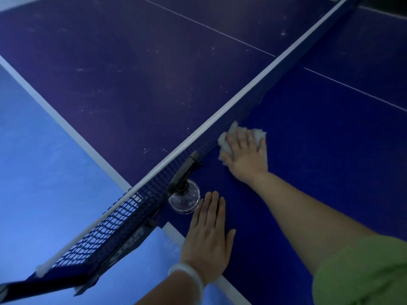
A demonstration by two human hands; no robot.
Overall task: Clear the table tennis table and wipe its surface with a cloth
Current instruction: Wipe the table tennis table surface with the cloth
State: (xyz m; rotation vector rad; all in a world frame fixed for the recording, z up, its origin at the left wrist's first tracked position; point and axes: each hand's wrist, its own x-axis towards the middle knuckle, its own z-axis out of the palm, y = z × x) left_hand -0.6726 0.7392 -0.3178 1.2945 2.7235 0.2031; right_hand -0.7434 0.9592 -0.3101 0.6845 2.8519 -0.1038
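My right hand point(246, 154) lies flat, fingers straight, pressing a crumpled white cloth point(257, 134) onto the dark blue table tennis table point(330, 150), right beside the net point(220, 130). My left hand point(208, 234) rests flat with straight fingers on the table near its white side edge, a pale bangle on the wrist. Just beyond its fingertips stands a clear spray bottle point(184, 200) with a dark trigger head, next to the net post.
The net with its white top band runs diagonally from lower left to upper right, and its clamp bracket point(123, 245) sticks out past the table's side. The far half point(132, 73) shows pale specks and smears. Light blue floor point(44, 172) lies at the left.
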